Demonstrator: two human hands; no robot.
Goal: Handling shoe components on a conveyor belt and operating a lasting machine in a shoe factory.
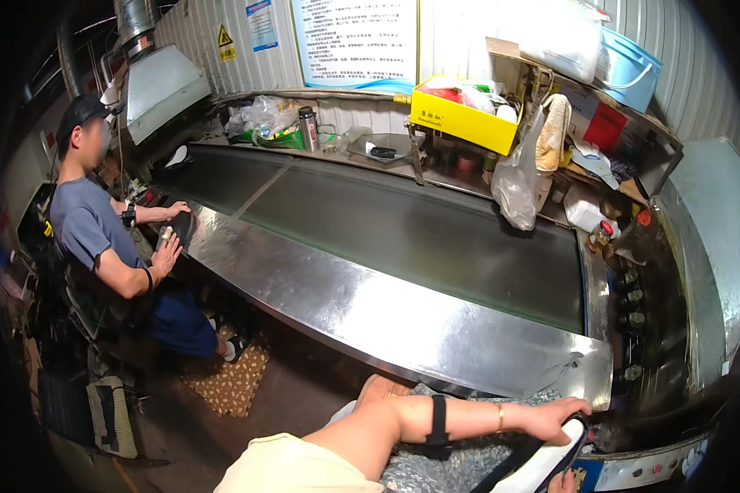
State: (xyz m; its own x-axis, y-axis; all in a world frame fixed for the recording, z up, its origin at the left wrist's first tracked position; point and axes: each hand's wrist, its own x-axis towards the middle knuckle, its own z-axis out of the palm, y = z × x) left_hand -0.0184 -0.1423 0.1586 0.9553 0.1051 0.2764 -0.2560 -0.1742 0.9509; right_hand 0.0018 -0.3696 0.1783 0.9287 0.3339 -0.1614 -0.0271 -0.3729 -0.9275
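At the lower right, my left hand (pixel 553 419) is closed on one end of a shoe (pixel 541 465) with a white sole and dark edges. The shoe is tilted, its sole turned up, and its lower part runs out of the picture. Only some fingers of my right hand (pixel 561 482) show at the bottom edge, bent against the shoe's side; the rest is cut off. Beneath my left forearm lies crinkled clear plastic (pixel 444 470), which is partly covered by the arm.
A dark conveyor belt (pixel 403 222) with a shiny metal ledge (pixel 370 308) runs in front of me. At the left, a co-worker (pixel 99 222) handles a dark shoe (pixel 177 230). A yellow box (pixel 464 119) and a hanging plastic bag (pixel 518 189) sit behind the belt.
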